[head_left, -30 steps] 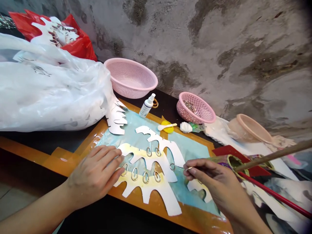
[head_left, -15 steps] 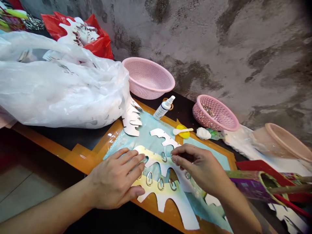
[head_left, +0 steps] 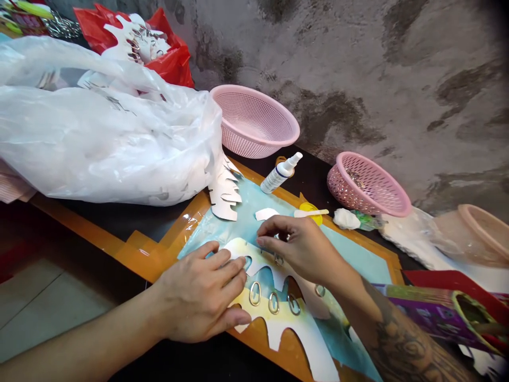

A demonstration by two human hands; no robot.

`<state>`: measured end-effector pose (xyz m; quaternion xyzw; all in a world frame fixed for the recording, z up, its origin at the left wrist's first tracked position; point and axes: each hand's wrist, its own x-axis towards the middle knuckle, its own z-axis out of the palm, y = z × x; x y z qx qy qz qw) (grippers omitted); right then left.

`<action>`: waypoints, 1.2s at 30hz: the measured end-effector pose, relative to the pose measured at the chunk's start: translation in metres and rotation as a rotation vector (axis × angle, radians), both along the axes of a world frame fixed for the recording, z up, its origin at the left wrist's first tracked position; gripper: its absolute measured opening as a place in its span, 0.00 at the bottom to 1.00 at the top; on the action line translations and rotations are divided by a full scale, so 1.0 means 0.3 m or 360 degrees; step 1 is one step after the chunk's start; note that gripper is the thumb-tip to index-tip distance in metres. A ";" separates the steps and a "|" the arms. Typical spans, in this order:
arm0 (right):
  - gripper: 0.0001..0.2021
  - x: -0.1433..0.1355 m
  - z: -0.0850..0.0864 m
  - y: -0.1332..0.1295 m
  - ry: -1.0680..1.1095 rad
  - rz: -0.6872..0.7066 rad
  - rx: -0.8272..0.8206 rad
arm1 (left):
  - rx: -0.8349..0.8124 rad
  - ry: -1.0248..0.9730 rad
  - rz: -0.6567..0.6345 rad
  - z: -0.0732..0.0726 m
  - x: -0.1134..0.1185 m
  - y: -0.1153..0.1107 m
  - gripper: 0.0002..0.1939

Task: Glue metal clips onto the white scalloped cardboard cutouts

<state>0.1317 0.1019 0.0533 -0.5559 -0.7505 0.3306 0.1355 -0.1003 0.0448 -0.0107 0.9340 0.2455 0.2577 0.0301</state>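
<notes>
My left hand (head_left: 207, 292) lies with its fingers stretched out across the left ends of two white-and-yellow scalloped cutouts. Three oval metal rings, one of them a silvery ring (head_left: 255, 293), rest on the lower cutout (head_left: 306, 339). Over the upper cutout (head_left: 238, 246) my right hand (head_left: 294, 244) is closed in a pinch near the top edge; whatever is between its fingertips is too small to make out. Below that hand another metal ring (head_left: 279, 260) is partly covered. One more ring (head_left: 320, 290) shows to the right, by my wrist.
A spray bottle (head_left: 281, 173), a yellow lid with a white stick (head_left: 312, 213) and a crumpled white wad (head_left: 347, 218) stand behind the cutouts. Further back are a pink basket (head_left: 254, 119), a smaller basket (head_left: 368, 183) holding metal rings, and a bulky white plastic bag (head_left: 107, 143).
My right hand has moved left along the upper cutout, from beside a standing ring to nearer its left end. My left hand stays on the cutouts. The view has shifted slightly.
</notes>
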 end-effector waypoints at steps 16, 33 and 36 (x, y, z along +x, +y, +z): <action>0.03 -0.033 -0.104 0.045 0.0012 0.0008 0.0014 | 0.0063 -0.0019 -0.0011 -0.001 0.003 0.011 0.24; 0.05 -0.023 -0.119 0.044 0.0098 -0.0070 -0.0006 | 0.0060 0.0010 -0.0014 0.004 0.000 0.010 0.23; 0.04 -0.008 -0.086 0.009 0.0149 -0.0004 0.0180 | 0.0062 0.0013 -0.0018 0.007 -0.001 0.009 0.23</action>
